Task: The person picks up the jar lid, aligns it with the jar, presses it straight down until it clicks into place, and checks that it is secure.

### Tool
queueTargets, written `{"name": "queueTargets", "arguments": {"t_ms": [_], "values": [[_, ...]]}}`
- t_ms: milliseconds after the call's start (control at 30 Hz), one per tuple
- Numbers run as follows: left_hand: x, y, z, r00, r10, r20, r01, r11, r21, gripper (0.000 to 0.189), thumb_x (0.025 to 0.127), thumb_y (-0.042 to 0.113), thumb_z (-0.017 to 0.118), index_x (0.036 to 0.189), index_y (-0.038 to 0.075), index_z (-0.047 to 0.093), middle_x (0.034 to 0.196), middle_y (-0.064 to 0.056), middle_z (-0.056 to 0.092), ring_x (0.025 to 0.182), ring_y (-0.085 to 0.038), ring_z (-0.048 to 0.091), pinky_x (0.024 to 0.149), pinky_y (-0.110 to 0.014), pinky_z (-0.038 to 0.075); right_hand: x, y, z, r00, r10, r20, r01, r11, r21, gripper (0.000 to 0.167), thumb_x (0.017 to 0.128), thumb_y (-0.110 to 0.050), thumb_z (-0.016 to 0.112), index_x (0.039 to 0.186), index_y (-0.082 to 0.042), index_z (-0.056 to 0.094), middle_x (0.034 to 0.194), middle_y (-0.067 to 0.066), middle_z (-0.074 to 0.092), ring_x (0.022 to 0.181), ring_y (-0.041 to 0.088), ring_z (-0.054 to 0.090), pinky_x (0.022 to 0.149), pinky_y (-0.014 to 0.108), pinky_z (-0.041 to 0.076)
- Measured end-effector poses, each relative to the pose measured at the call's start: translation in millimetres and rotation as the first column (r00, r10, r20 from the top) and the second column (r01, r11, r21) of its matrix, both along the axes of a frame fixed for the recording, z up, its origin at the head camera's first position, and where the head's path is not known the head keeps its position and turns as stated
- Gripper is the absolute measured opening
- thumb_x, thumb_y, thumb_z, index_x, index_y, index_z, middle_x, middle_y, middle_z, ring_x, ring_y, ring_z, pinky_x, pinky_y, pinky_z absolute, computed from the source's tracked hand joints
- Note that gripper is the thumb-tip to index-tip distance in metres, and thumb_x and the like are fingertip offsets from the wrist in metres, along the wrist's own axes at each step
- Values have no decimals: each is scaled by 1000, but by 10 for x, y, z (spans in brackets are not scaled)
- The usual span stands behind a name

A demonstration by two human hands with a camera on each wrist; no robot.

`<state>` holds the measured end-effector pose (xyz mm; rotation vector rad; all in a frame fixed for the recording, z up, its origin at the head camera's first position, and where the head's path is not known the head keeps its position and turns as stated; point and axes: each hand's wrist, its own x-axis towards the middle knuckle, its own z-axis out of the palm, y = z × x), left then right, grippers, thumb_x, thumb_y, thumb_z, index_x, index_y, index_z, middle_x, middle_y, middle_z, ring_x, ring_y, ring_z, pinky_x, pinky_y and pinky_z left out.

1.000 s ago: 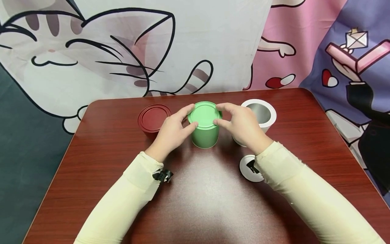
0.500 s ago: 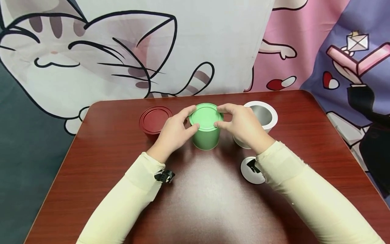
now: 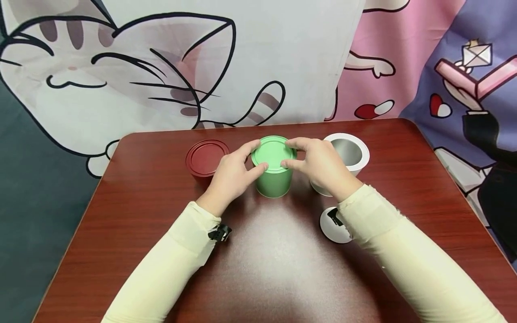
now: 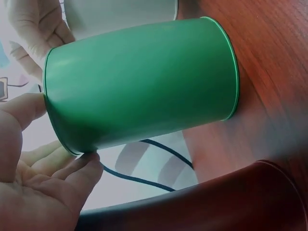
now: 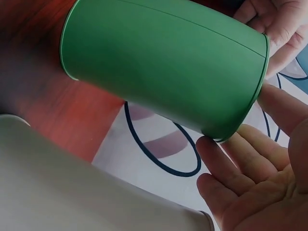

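A green can [image 3: 273, 184] with a light green lid [image 3: 273, 151] stands upright at the back middle of the table. My left hand [image 3: 232, 172] holds its top rim from the left, thumb on the front edge of the lid and fingers at the left side. From the right, my right hand [image 3: 323, 163] grips the same rim, its thumb also over the lid's front edge. Both wrist views show fingertips around the top rim of the can's green wall [image 4: 144, 82], which has a thin seam in the right wrist view.
A dark red lidded can [image 3: 206, 157] stands at the left, partly behind my left hand. On the right is a white can [image 3: 357, 150] without its lid, silver inside. A round white lid [image 3: 333, 229] with a black patch lies in front of it. Patterned cloth hangs behind the table [image 3: 153, 152].
Both thumbs have slid slightly inward over the front of the green lid. The can stays in its place, and the head view has shifted a little.
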<state>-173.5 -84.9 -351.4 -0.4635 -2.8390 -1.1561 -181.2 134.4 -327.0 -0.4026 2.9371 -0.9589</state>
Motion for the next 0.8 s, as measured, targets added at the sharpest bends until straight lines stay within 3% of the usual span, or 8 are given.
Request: {"name": "queueTargets", "arguments": {"t_ms": [167,400,500,600,667,800], "values": [[24,-15,-58,1000,-2,-24,3,1000,20,58,93,31,70,147,16,52,140,-4,61,127,-23,57,105,-46,46,31,19,-40,1000,3,-21,-3,1000,-9,55,86,-32,80,135,-12,64,129,3,68,120,26,61,102,46,46],[107,-59,-99,993,-15,-119,20,999,35,61,93,30,71,147,10,51,142,-6,59,129,-22,56,106,-44,46,149,95,-65,994,11,-107,-19,997,-68,53,87,-28,80,135,-11,64,128,4,68,122,25,60,102,46,46],[151,-74,-87,991,-13,-136,19,999,40,61,92,29,72,146,10,52,141,-6,59,130,-21,56,106,-43,45,208,132,-59,990,14,-139,-23,998,-63,51,87,-26,80,133,-11,65,119,5,72,99,26,67,94,46,49],[200,-84,-82,991,-17,-136,23,999,38,63,91,28,73,147,10,51,142,-6,59,131,-20,55,107,-44,44,269,165,-60,988,12,-154,-19,999,-48,51,86,-25,80,133,-11,65,115,4,73,75,23,62,85,44,50],[231,-87,-87,991,-17,-131,22,999,34,64,91,28,74,147,10,50,142,-6,59,131,-21,55,108,-47,42,309,185,-65,988,8,-153,-15,999,-47,51,86,-25,81,132,-12,66,113,4,73,69,22,58,80,43,50],[287,-87,-96,993,-16,-116,20,999,33,67,90,28,74,148,9,49,143,-7,58,129,-23,57,107,-49,43,367,229,-90,987,15,-162,-25,998,-61,51,85,-23,82,131,-9,66,120,6,71,91,24,65,84,44,51]]}}
